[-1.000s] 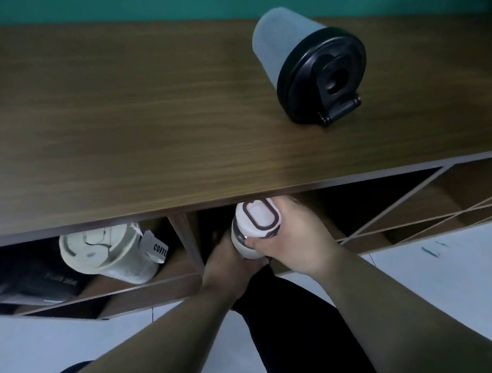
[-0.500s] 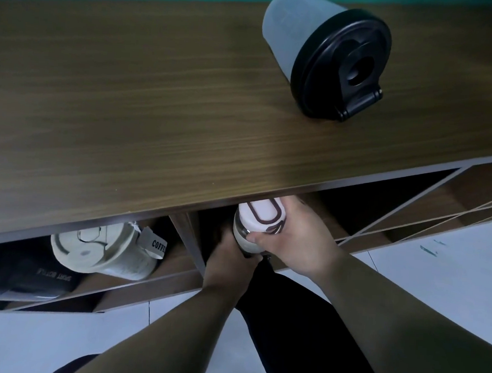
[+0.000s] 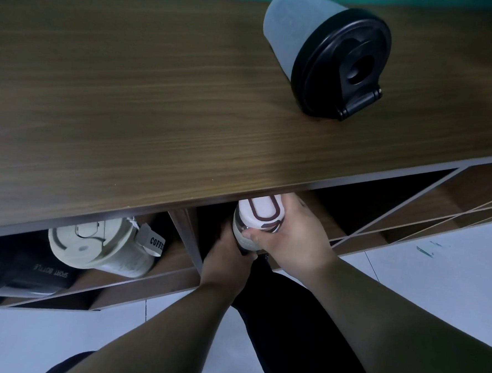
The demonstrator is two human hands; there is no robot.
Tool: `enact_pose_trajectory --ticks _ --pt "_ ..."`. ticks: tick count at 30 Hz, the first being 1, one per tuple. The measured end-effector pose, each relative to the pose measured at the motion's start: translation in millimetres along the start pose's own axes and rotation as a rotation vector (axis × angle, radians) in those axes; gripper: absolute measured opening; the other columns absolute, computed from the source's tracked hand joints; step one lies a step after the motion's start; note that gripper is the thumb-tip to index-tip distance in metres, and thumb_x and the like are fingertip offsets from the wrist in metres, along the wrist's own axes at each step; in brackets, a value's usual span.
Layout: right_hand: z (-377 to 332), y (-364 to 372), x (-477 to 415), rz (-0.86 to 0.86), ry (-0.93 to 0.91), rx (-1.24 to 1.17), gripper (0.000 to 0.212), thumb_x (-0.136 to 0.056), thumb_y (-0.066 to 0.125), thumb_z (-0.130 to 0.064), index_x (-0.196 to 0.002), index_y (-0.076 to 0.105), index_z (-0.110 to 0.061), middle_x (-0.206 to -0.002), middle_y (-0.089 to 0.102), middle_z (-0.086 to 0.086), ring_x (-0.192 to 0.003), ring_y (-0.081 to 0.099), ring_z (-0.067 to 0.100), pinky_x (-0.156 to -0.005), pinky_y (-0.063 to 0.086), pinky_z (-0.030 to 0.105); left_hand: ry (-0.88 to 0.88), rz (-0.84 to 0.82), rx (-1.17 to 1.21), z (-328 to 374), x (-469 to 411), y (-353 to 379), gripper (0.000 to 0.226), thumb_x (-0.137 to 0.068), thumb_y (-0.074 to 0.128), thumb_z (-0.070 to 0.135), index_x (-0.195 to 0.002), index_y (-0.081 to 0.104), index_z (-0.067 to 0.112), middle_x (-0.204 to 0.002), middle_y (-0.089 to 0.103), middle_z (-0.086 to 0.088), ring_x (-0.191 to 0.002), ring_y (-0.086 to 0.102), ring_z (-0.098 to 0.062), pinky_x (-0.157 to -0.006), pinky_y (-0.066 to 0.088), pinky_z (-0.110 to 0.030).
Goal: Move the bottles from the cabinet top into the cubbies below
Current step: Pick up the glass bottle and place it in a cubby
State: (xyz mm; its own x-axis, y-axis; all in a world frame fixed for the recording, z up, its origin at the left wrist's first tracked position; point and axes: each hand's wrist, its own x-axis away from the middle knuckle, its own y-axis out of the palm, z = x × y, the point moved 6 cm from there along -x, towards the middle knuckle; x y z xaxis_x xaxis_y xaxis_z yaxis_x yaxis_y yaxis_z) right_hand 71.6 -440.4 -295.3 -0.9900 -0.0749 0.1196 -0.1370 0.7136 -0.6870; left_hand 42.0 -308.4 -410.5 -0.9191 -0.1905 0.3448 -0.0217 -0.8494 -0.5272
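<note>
A small bottle with a white, brown-trimmed lid stands upright at the mouth of the middle cubby, just under the edge of the wooden cabinet top. My right hand wraps its upper part from the right. My left hand holds its lower body from beneath, fingers partly hidden. A grey frosted bottle with a black flip lid stands on the cabinet top at the back right. A cream coffee cup sits in the left cubby.
A dark bottle marked "sport bottle" lies in the left cubby beside the cream cup. A vertical divider separates the left and middle cubbies. More cubbies open to the right. White floor tiles and my dark trousers lie below.
Both hands and the small bottle have hardly moved at the cubby mouth. The view has shifted slightly, so the grey bottle appears higher and further right.
</note>
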Motion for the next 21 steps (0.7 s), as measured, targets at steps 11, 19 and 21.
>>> enact_pose_trajectory --ticks 11,19,21 --pt "3.0 3.3 4.3 0.059 0.032 -0.019 0.062 -0.066 0.088 -0.040 -0.117 0.053 -0.036 -0.104 0.054 -0.024 -0.101 0.060 0.003 -0.085 0.048 0.025 0.078 -0.039 0.057 -1.9 -3.7 1.5 0.073 -0.086 0.077 0.027 -0.148 0.042 0.046 -0.137 0.066 0.019 -0.124 0.063 -0.008 -0.098 0.044 -0.024" --pt "7.2 4.0 5.6 0.037 0.048 -0.114 0.063 -0.062 0.090 -0.037 -0.107 0.048 -0.051 -0.109 0.065 -0.023 -0.102 0.063 -0.004 -0.089 0.052 0.026 0.092 -0.048 0.082 -1.4 -2.2 1.9 0.077 -0.084 0.075 0.016 -0.149 0.042 0.042 -0.137 0.066 0.016 -0.127 0.062 -0.009 -0.104 0.048 -0.030" --pt "12.0 6.3 5.6 0.027 0.070 -0.152 0.073 -0.055 0.092 -0.037 -0.110 0.047 -0.053 -0.115 0.064 -0.023 -0.106 0.062 -0.006 -0.092 0.052 0.026 0.085 -0.065 0.072 -0.1 0.8 -0.2 0.080 -0.083 0.073 0.009 -0.151 0.041 0.037 -0.138 0.066 0.013 -0.126 0.061 -0.011 -0.099 0.044 -0.025"
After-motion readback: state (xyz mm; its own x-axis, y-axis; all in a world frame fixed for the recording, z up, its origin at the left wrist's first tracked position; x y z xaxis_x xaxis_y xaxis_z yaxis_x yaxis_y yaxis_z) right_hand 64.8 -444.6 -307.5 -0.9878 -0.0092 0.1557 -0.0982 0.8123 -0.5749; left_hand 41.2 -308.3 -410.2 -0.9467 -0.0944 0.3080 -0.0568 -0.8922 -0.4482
